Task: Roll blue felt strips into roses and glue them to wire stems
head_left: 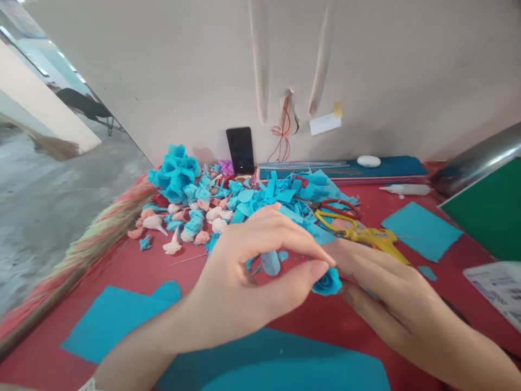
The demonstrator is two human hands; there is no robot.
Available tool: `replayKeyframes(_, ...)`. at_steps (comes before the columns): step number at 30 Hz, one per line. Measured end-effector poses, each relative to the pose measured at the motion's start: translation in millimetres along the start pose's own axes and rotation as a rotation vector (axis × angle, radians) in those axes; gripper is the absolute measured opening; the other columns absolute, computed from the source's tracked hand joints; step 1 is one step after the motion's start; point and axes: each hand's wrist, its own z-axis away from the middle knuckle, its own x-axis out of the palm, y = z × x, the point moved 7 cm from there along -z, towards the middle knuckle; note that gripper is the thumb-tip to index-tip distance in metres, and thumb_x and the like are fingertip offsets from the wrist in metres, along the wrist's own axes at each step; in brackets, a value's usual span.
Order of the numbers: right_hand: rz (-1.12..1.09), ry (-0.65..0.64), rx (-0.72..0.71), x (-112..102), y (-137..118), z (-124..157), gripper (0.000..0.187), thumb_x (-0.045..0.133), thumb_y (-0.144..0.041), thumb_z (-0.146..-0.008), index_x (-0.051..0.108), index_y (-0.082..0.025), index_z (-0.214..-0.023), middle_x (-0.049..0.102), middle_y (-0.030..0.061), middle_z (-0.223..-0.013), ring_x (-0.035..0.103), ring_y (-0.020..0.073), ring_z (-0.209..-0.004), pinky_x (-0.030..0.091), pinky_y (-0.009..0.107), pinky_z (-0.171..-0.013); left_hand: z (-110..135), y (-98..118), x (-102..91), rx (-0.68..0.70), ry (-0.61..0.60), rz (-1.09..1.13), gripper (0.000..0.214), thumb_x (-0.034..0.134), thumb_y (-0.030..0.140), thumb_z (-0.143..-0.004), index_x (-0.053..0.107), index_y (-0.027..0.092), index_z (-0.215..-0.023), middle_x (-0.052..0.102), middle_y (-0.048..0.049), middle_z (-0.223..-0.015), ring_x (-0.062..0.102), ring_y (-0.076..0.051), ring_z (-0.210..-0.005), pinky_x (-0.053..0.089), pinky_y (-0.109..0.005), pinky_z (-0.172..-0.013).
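A small blue paper rose (326, 282) with a coiled centre is between my two hands. The thumb and forefinger of my left hand (260, 271) pinch its upper left edge. From the other side my right hand (382, 288) closes on it, fingers pressed together around its base, which is hidden. Beneath my hands lie blue paper sheets, one large sheet (277, 361) near the front and a smaller piece (118, 320) at the left. Past my right hand lies a yellow glue gun (374, 238), with scissors (337, 209) beside it.
Blue paper scraps (272, 195) heap at the back, with several small pink, white and blue paper flowers (195, 222) to their left. Larger blue flowers (175, 174) stand behind. A phone (241, 151) leans on the wall. A white bottle (407, 189) and blue square (423, 231) lie right.
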Motion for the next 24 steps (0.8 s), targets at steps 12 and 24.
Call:
replayKeyframes(12,-0.219,-0.028,0.141,1,7,2,0.021,0.049,-0.017,-0.083,0.05,-0.022,-0.104,0.053,0.0017,-0.093,0.051,0.0151,-0.086,0.047,0.022,-0.07,1,5,1.8,0.057,0.059,-0.031,0.01,0.064,0.006,-0.071,0.066,0.016,-0.069,0.068,-0.0002,-0.067,0.061,-0.012,-0.063,0.047,-0.032,-0.082)
replayKeyframes(24,-0.089,0.222,0.219,-16,11,-4,0.011,0.059,-0.033,-0.08,0.066,-0.024,-0.08,0.059,0.004,-0.071,0.059,0.022,-0.07,0.052,0.032,-0.059,5,6,-4.2,0.066,0.042,-0.019,0.014,0.06,0.011,-0.078,0.062,0.023,-0.084,0.068,0.0029,-0.081,0.06,-0.013,-0.075,0.046,-0.033,-0.085)
